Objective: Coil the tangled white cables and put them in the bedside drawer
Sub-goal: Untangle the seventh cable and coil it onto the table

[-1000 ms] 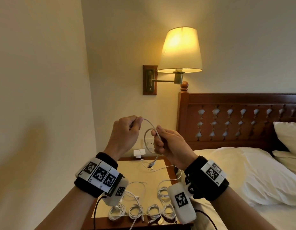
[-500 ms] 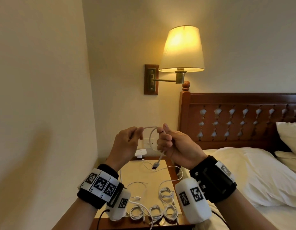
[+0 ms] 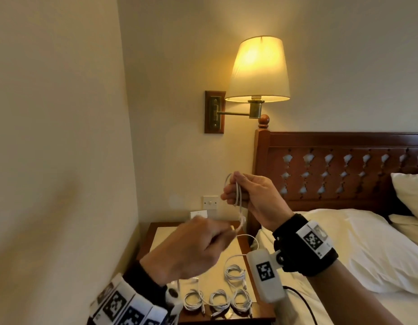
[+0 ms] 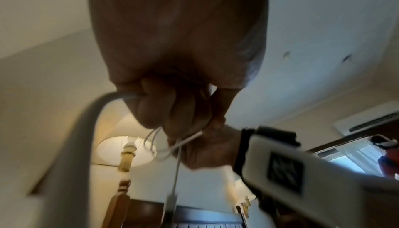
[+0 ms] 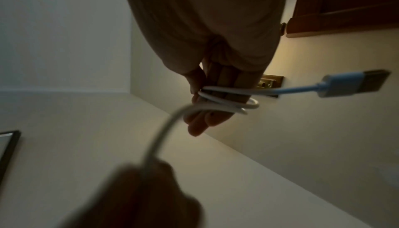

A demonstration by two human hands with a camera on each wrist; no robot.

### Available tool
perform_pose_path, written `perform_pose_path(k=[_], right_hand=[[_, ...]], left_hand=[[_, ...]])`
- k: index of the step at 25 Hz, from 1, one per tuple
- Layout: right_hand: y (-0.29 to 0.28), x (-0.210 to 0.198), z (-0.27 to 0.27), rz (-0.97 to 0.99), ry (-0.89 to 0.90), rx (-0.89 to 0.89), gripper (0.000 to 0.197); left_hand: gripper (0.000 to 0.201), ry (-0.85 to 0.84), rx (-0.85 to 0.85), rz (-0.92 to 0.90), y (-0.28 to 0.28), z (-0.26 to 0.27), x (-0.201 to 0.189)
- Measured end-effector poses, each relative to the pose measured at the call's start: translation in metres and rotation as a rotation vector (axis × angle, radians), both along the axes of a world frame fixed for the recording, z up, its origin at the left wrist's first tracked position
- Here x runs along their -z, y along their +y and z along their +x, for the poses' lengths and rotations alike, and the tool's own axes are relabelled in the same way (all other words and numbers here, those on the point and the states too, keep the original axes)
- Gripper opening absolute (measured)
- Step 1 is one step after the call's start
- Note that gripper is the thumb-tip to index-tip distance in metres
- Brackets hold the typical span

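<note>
The right hand [image 3: 252, 198] is raised in front of the headboard [image 3: 344, 170], its fingers [image 5: 207, 120] fairly straight with loops of a white cable [image 3: 237, 195] wound around them and the thumb pressing the loops in place. The cable's plug [image 5: 354, 83] sticks out free beside these loops. Lower and nearer, the left hand [image 3: 191, 249], blurred, has its fingers curled around the free run of the same cable, which curves up to the right hand. Below both hands, on the tabletop [image 3: 166, 235] of the bedside stand, four coiled cables [image 3: 217, 299] lie near the front edge, three in a row and one just behind them. A lit wall lamp [image 3: 258, 71] hangs above, and the bed [image 3: 344, 242] lies to the right.
</note>
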State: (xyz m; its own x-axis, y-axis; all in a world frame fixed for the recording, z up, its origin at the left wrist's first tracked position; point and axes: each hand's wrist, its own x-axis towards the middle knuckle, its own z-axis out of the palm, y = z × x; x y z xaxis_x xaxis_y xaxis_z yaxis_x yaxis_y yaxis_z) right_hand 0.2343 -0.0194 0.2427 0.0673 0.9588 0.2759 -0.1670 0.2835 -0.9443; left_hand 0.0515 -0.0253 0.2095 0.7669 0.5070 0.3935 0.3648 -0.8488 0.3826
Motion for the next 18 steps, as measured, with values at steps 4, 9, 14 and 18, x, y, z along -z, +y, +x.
perform_pose_path(k=[4, 9, 14, 18], right_hand=[[-0.002, 0.006, -0.011, 0.049, -0.095, 0.014, 0.032], [-0.007, 0.013, -0.02, 0.051, -0.14, -0.025, 0.037], [-0.011, 0.012, -0.022, -0.006, -0.072, -0.051, 0.038], [-0.013, 0.01, -0.024, -0.078, 0.06, -0.165, 0.035]], left_hand=[[0.034, -0.125, -0.038, 0.18, 0.003, -0.002, -0.028], [0.031, -0.322, -0.127, 0.273, 0.032, 0.003, -0.028], [0.035, -0.455, -0.228, 0.25, 0.059, 0.01, -0.018], [0.032, -0.511, -0.237, 0.203, 0.062, 0.017, -0.012]])
